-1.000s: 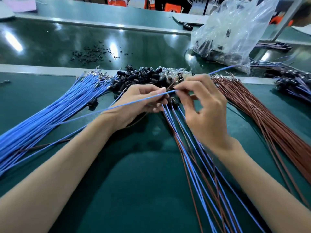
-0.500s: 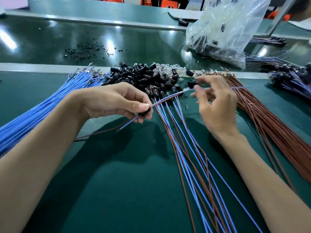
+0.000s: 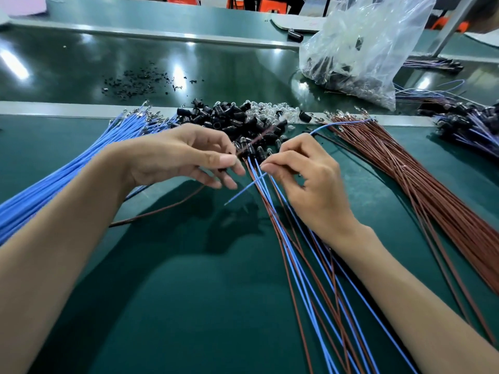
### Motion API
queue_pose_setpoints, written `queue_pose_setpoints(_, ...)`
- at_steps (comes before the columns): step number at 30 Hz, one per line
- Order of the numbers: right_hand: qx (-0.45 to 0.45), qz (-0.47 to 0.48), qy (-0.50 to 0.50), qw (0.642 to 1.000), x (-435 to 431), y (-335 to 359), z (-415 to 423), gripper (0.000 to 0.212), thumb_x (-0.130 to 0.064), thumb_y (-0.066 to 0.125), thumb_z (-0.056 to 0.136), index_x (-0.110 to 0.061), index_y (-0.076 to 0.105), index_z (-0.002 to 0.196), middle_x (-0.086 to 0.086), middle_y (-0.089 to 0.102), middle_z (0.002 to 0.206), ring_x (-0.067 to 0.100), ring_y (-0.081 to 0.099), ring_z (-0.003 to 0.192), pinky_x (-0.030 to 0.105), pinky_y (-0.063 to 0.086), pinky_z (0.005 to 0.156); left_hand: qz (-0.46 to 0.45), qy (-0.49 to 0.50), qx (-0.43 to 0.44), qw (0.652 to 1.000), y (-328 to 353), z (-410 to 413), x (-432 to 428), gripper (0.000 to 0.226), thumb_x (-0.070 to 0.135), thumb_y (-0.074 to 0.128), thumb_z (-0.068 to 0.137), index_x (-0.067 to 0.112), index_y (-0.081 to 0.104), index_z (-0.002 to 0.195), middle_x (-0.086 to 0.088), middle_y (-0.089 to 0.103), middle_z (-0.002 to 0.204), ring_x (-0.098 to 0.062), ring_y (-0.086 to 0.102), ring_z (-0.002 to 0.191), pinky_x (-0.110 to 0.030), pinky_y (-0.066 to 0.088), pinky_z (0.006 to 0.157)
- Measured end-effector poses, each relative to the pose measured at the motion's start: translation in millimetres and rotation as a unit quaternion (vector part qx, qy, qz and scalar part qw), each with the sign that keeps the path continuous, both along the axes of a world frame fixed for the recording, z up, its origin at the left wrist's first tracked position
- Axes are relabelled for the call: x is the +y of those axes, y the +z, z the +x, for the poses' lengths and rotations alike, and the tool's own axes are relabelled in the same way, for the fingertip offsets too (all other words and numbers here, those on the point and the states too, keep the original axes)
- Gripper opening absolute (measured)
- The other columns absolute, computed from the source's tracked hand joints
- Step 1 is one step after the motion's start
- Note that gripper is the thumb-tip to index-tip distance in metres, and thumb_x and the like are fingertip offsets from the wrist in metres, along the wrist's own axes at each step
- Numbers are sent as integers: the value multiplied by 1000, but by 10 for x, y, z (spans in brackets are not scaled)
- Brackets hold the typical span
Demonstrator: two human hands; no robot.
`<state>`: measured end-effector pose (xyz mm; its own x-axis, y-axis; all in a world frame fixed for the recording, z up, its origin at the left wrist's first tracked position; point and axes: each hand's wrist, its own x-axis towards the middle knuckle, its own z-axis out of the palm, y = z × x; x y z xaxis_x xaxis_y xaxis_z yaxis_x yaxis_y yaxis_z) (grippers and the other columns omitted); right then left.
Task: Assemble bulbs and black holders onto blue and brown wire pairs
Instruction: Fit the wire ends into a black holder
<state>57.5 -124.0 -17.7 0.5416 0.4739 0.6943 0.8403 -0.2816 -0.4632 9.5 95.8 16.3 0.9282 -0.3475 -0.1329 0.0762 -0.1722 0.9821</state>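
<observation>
**Bench [image 3: 189, 306], green mat: contents**

- Left hand [image 3: 183, 157]: thumb and forefinger pinched on a single brown wire [image 3: 162, 209]. Its tail runs out left beneath the wrist. Whether a holder sits inside the pinch is too blurred to tell.
- Right hand [image 3: 310, 182]: fingers curled, thumb and forefinger nipping a single blue wire [image 3: 243, 190]. Its free end hangs low and left. The far length is hidden behind the hand, then arcs towards the brown bundle.
- The two hands' fingertips are near each other but apart.
- Black holders [image 3: 229, 122]: loose heap just beyond the hands.
- Bulbs [image 3: 270, 109]: clear, heaped against the holders at the back, individually hard to separate.
- Blue wires [image 3: 67, 179]: thick bundle at left, cut off by the frame edge.
- Brown wires [image 3: 421, 190]: bundle at right, fanning off frame.
- Paired wires [image 3: 305, 265]: blue and brown, in the centre. Their upper ends run under the hands.
- Plastic bag [image 3: 359, 44]: at rear right, contents dark and indistinct.
- Dark wired pieces [image 3: 472, 125]: at the far right edge, partly cropped.
</observation>
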Motion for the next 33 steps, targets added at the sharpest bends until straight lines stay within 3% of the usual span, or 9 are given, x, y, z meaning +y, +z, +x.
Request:
queue_pose_setpoints(4,30,-12,28,999,-23,35,-15,13,-11,74,80,1,73,86,16,54,83,13,48,73,14,41,69,-11,50,-3,999,-18,-9,125,54,52,87,51,14,65,82,-4,70,87,-17,69,79,-21,55,64)
queue_pose_setpoints(8,7,-18,27,999,-29,33,-12,11,-9,71,83,2,72,84,11,47,84,11,43,72,11,38,69,14,55,12,998,-56,-8,137,59,51,90,44,14,63,82,-3,66,77,-11,65,71,-19,55,64)
queue_pose_setpoints(11,-17,20,-56,998,-45,37,11,19,-16,64,89,2,67,85,6,44,89,6,42,71,16,44,68,39,47,11,998,-65,-3,118,48,39,90,51,14,62,82,-1,65,75,-9,64,68,-16,52,63)
queue_pose_setpoints(13,-14,32,-85,996,-56,40,19,24,-22,58,92,0,65,86,5,43,91,6,47,69,28,49,65,55,45,5,997,-70,5,101,34,25,88,61,15,62,80,0,64,73,-8,61,66,-15,50,61)
queue_pose_setpoints(15,-18,34,-96,995,-53,39,13,26,-24,57,92,0,64,85,4,42,91,0,45,71,32,46,64,69,45,-1,997,-86,14,72,28,15,84,63,15,61,80,1,63,73,-8,57,65,-14,48,60)
queue_pose_setpoints(19,-34,31,-99,994,-30,30,0,24,-21,58,91,1,64,84,8,44,89,5,39,74,34,42,62,68,53,-10,996,-100,35,-1,19,17,77,64,17,63,77,2,63,72,-7,55,63,-12,46,58)
queue_pose_setpoints(24,-39,11,-88,995,-13,15,-15,25,-22,57,92,1,64,84,10,46,89,10,43,73,36,43,58,79,56,-19,995,-75,48,-106,33,20,87,60,14,61,80,4,62,65,-8,55,59,-12,46,57)
queue_pose_setpoints(28,-43,-3,-91,995,-10,2,-24,23,-20,61,91,1,65,83,14,49,90,19,50,70,43,48,55,79,64,-20,995,-54,36,-172,33,27,79,57,13,61,80,4,62,64,-8,55,59,-12,45,55)
queue_pose_setpoints(33,-53,27,-122,991,-12,17,-26,20,-20,65,90,-1,67,83,6,41,94,16,45,82,23,43,75,100,76,-28,992,-47,49,-211,35,32,79,55,13,63,80,3,65,68,-10,57,62,-14,48,58)
